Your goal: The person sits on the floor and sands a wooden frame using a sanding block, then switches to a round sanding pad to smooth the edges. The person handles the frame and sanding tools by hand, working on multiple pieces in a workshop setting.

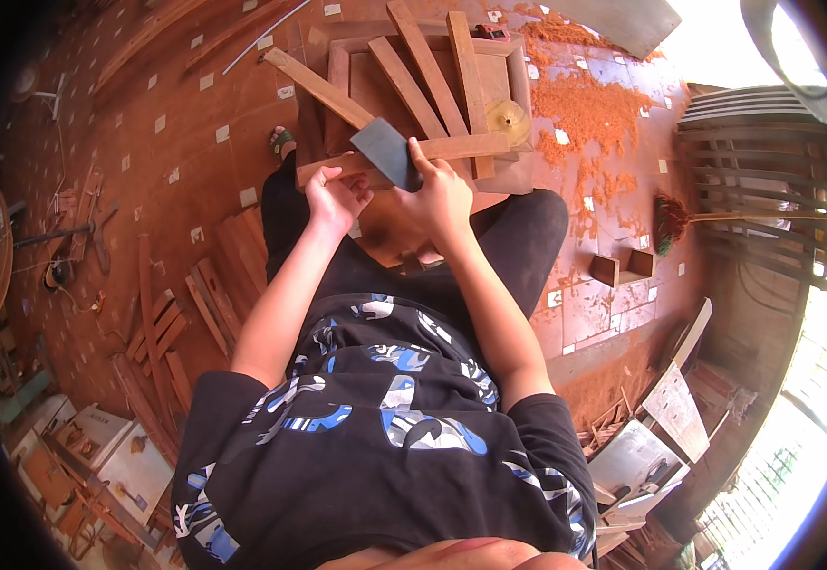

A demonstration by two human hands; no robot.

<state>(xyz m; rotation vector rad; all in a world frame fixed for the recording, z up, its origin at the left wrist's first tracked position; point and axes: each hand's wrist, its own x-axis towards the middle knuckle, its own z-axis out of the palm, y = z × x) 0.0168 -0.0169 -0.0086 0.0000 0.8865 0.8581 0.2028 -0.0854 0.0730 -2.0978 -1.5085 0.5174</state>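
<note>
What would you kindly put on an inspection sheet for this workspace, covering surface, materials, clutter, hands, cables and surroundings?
Surface: framed wooden panel, bearing wood.
Job's things: fanned wooden strips; crosswise wooden strip at their near ends; dark grey rectangular block.
Clutter: yellowish disc and small red object on the panel; orange wood shavings on the floor.
Hands: left hand at the crosswise strip's left end; right hand holding the block.
Cables: slim pale line on the floor, cable or rod unclear.
Surroundings: broom at right; loose boards at left.
</note>
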